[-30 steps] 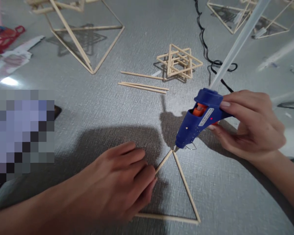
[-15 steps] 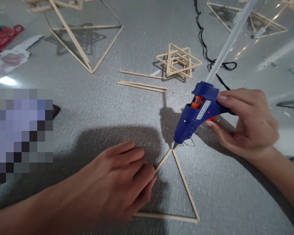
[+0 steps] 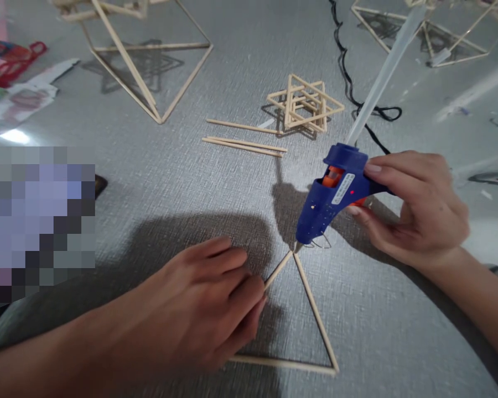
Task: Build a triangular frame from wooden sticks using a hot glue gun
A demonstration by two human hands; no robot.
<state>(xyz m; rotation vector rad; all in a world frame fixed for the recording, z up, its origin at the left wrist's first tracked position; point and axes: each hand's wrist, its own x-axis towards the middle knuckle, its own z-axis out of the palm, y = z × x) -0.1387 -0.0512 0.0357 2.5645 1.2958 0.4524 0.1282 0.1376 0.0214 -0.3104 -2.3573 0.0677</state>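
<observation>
Glue gun (image 3: 332, 190) shifted slightly left; long axis slants down-left, nozzle (image 3: 297, 247) at apex of stick triangle (image 3: 315, 310), lower centre. Right hand (image 3: 419, 204): fingers clamped on gun. Left hand (image 3: 216, 304), nearer apex: fingers pinching left stick (image 3: 279, 270).

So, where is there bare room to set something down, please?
Bare surface lies between the loose sticks and left hand, and between the triangle and right forearm. It's crowded at the triangle's tip, by the glue gun, and around the star.
</observation>
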